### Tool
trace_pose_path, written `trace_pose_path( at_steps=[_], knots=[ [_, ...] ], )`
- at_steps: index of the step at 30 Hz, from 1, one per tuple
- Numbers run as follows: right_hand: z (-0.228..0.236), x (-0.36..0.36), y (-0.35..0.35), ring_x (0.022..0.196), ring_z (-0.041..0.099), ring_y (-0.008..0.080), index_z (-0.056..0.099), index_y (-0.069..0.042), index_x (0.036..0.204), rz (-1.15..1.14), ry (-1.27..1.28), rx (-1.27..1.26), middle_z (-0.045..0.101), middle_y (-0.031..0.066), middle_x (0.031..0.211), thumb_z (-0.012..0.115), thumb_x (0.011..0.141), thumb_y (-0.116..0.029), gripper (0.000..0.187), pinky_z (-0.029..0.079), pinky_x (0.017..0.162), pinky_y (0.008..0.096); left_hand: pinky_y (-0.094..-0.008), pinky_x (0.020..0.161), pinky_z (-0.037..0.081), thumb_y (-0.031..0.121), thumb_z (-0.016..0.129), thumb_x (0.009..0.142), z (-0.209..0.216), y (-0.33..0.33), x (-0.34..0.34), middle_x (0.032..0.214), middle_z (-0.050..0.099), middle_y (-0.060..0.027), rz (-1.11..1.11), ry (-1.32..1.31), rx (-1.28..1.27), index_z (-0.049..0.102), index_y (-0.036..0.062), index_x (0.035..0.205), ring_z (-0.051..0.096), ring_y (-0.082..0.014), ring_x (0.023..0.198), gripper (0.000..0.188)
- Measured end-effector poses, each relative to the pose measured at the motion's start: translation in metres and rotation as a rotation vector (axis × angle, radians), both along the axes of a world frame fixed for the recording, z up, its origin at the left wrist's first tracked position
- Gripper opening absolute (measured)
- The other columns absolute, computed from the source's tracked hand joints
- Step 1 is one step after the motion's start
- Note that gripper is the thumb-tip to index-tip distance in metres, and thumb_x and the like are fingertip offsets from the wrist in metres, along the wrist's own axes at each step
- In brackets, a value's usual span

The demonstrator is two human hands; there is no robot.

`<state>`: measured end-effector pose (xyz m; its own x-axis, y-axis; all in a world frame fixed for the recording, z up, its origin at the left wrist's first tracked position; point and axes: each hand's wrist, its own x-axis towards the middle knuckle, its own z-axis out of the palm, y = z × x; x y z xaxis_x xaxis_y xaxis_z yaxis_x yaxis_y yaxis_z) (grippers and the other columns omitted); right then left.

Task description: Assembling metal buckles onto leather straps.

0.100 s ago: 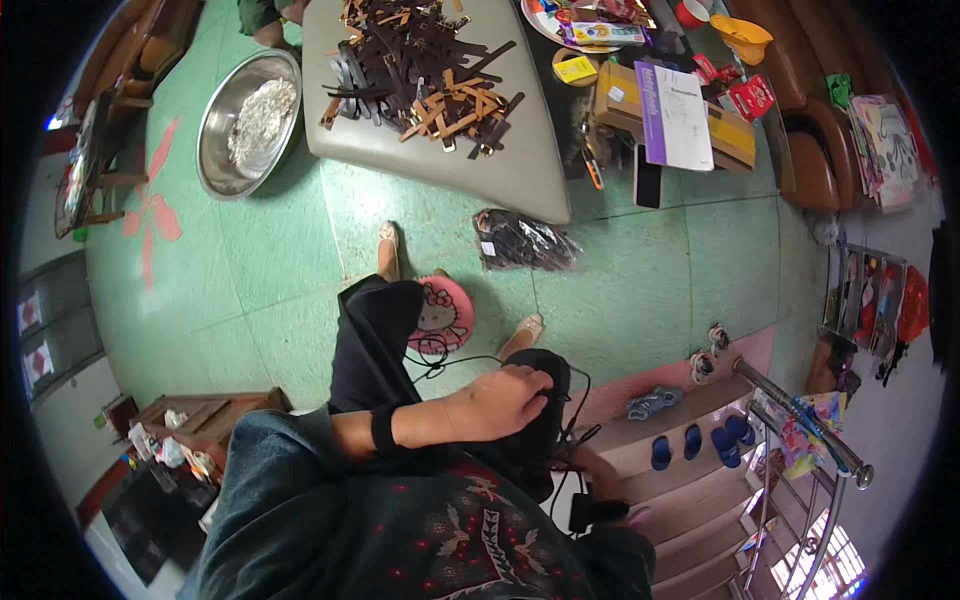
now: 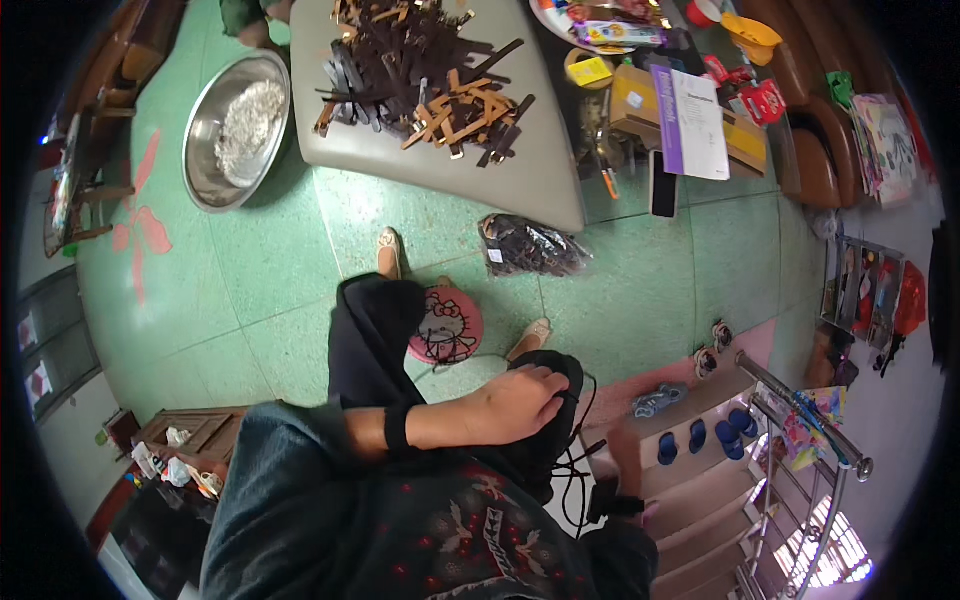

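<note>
My left hand (image 2: 515,408), a black band on its wrist, reaches across my lap with fingers curled closed over my dark trousers. A thin black cord (image 2: 573,480) runs from beside its fingers down in loose loops toward my right side. Motion smears my right hand (image 2: 622,455), above a black wristband (image 2: 612,502), so its fingers cannot be made out; the cord's loops are close beside it. Between my legs stands a pink round stool (image 2: 440,325) with a cartoon cat on top and dark strands across its near edge.
Ahead, a grey padded surface (image 2: 540,190) bears a heap of dark and tan straps (image 2: 440,90). A black plastic-wrapped bundle (image 2: 530,247) lies on the floor, a steel basin (image 2: 200,165) at far left. A phone (image 2: 663,185) is by a notebook (image 2: 690,125). Stairs (image 2: 690,530) descend at right.
My right hand has risen beside the stairs. The cord's loops have shifted from above the stool down onto it, and its right-hand loops hang more visibly. The whole view has turned slightly.
</note>
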<state>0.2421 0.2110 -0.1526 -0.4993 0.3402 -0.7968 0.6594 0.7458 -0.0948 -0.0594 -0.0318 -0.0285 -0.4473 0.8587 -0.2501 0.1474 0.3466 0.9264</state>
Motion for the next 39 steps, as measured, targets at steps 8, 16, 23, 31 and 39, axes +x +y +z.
trace_pose_path(
  at_steps=[8,16,23,31,39],
  knots=[
    [-0.015,-0.23,-0.072,0.08,0.057,0.0358,0.058,-0.002,0.099,0.096,0.603,0.019,0.058,0.0183,0.086,0.053,0.08,-0.005,0.019,0.046,0.07,0.0417,-0.038,0.072,0.048,0.008,0.059,0.078,-0.088,-0.036,-0.089,0.089,0.057,-0.0146,0.051,0.129,0.097,0.053,-0.0009,0.097,0.058,-0.0328,0.08,0.022],
    [-0.083,-0.409,-0.101,0.081,0.057,0.0335,0.058,-0.001,0.098,0.392,0.621,-0.401,0.057,0.015,0.083,0.053,0.08,-0.006,0.019,0.046,0.072,0.0403,-0.0377,0.079,0.048,0.004,0.056,0.077,-0.191,-0.056,-0.178,0.094,0.06,-0.0167,0.073,0.205,0.211,0.056,-0.0025,0.097,0.058,-0.0328,0.088,0.021],
    [-0.153,-0.45,-0.098,0.082,0.056,0.0346,0.057,-0.001,0.097,0.563,0.684,-0.39,0.058,0.0164,0.086,0.055,0.081,-0.012,0.019,0.045,0.073,0.0423,-0.0343,0.073,0.049,0.003,0.052,0.084,-0.236,-0.081,-0.216,0.089,0.061,-0.0148,0.24,0.266,0.397,0.057,-0.0033,0.096,0.06,-0.0254,0.083,0.015],
    [-0.109,-0.439,-0.084,0.076,0.059,0.0253,0.058,0.001,0.099,0.566,0.712,-0.232,0.06,0.0138,0.084,0.058,0.083,-0.015,0.023,0.047,0.068,0.0334,-0.0322,0.072,0.05,0.008,0.042,0.084,-0.219,-0.106,-0.218,0.118,0.048,-0.0245,1.036,0.487,0.747,0.042,-0.0074,0.12,0.059,-0.0305,0.091,0.04],
    [-0.053,-0.441,-0.114,0.069,0.058,0.0081,0.059,-0.002,0.096,0.174,0.77,-0.445,0.06,0.0025,0.079,0.051,0.09,-0.018,0.019,0.045,0.061,0.02,-0.0291,0.073,0.05,0.003,0.041,0.085,-0.218,-0.125,-0.194,0.101,0.056,-0.0135,0.788,0.277,0.86,0.052,-0.0018,0.108,0.058,-0.0189,0.086,0.025]
  ],
)
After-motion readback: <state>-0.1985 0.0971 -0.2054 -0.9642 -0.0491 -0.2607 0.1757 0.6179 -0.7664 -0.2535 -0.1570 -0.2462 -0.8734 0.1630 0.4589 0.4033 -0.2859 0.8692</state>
